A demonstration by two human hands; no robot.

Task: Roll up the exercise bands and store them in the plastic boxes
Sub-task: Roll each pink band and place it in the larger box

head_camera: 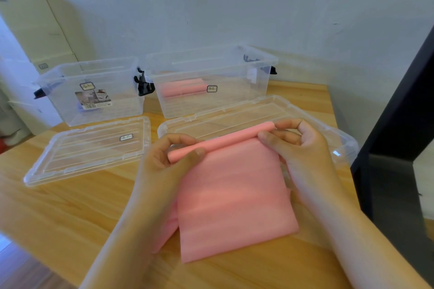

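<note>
1. Wooden table (70, 213): bears everything.
2. Pink exercise band (234, 195): flat at the table's near side, far edge rolled, overlapping the right lid (234, 112).
3. Left box (94, 105), right box (234, 98): open, at the back; the right one holds rolled bands (185, 88).
4. Left lid (87, 150): flat, beside the band.
5. Left hand (164, 159), right hand (303, 145): each pinches one end of the roll.
</note>
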